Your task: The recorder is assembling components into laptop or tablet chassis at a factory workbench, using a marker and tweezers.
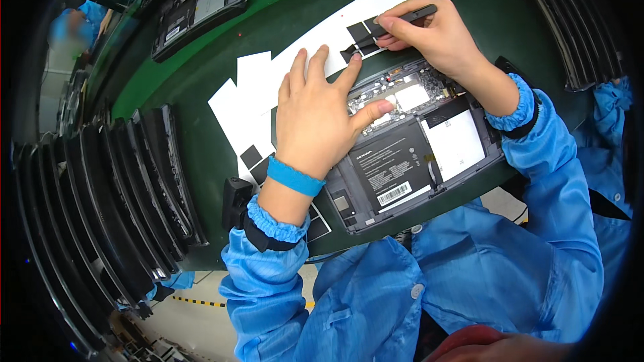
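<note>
My right hand [439,37] grips a pair of black tweezers [422,13], its tips down at a row of black adhesive pads [358,32] on a white backing sheet [335,30]. My left hand [315,117] is spread open, its index fingertip at the edge of a black pad by the tweezers and its thumb over the circuit board. Beneath both hands lies an opened laptop base [342,191], with a black battery [392,167] and a white panel [456,144] beside it. The left palm hides part of the base and sheet.
More white sheets [255,67] with black pads lie left of the laptop. A long row of upright dark laptop parts [121,194] stands at the left, another stack [573,27] at the far right. A second opened laptop base [201,10] sits at the back left. A blue-sleeved person [610,161] is at the right.
</note>
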`<state>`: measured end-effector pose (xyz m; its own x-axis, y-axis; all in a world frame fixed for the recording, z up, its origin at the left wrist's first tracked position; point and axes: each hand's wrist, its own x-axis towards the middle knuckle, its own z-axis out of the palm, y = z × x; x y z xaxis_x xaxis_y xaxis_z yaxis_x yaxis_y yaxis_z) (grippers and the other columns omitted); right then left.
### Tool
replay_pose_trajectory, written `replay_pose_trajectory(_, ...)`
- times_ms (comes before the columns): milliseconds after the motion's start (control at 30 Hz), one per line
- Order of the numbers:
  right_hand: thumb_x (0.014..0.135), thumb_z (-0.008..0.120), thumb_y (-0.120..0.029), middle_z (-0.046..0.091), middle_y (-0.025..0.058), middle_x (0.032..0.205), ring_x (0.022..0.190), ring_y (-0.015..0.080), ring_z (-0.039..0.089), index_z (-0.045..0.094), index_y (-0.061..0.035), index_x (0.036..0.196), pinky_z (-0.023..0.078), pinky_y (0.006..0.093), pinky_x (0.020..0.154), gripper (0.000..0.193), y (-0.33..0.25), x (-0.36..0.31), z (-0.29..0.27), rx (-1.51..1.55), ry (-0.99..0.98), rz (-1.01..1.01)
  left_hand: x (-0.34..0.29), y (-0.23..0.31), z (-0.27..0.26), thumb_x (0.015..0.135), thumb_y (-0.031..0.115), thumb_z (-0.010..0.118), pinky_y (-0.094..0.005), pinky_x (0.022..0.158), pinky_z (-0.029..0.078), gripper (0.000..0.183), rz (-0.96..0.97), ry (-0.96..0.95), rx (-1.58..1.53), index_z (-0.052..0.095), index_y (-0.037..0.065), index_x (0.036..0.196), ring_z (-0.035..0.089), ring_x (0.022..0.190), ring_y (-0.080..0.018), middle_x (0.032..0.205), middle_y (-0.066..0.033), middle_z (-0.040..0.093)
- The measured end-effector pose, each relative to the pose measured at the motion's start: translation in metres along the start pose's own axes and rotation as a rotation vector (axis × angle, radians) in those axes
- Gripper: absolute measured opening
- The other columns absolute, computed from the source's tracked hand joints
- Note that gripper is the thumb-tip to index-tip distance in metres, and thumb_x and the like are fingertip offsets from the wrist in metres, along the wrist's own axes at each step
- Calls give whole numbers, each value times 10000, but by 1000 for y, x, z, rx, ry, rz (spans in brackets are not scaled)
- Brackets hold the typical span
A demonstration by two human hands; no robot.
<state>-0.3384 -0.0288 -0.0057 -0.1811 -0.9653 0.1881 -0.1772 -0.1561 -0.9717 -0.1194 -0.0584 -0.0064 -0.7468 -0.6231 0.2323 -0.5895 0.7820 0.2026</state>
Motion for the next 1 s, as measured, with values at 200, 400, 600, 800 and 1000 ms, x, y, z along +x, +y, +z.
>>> replay_pose_trajectory(200,893,676,-151,704,167,888,804,208,716,669,64,1015,582,261,717,248,-30,-16,-25,222,58,96,-4,5,-8,861,474,635,-489,1044,326,518,-32,93,-20,635,115,1235,414,1245,-394,1339,-213,476)
replay_pose_trajectory(400,904,649,-139,702,176,855,777,211,719,674,72,1005,586,264,694,234,-19,-60,-40,148,-15,197,-3,32,-31,954,172,587,-196,553,395,246,-462,-143,-836,619,-71,971,507,596,-47,636,-9,580)
replay_pose_trajectory(600,903,650,-119,702,179,859,797,212,720,668,69,1011,587,268,718,218,-16,-59,-39,228,-25,194,5,34,-10,892,177,649,-290,531,445,230,-459,-168,-938,653,-53,913,586,548,-142,647,-95,658)
replay_pose_trajectory(800,903,650,-99,702,173,860,805,207,718,662,70,999,587,265,727,195,-14,-60,-38,219,-24,218,15,31,-8,891,134,645,-236,534,434,194,-496,-204,-970,663,-59,890,570,580,-78,658,-56,653)
replay_pose_trajectory(1000,887,666,-70,698,153,852,796,187,713,665,73,977,585,250,722,169,-13,-64,-33,196,14,208,35,35,-15,868,185,690,-205,449,386,255,-593,-333,-776,680,-61,798,514,480,-54,623,-60,657)
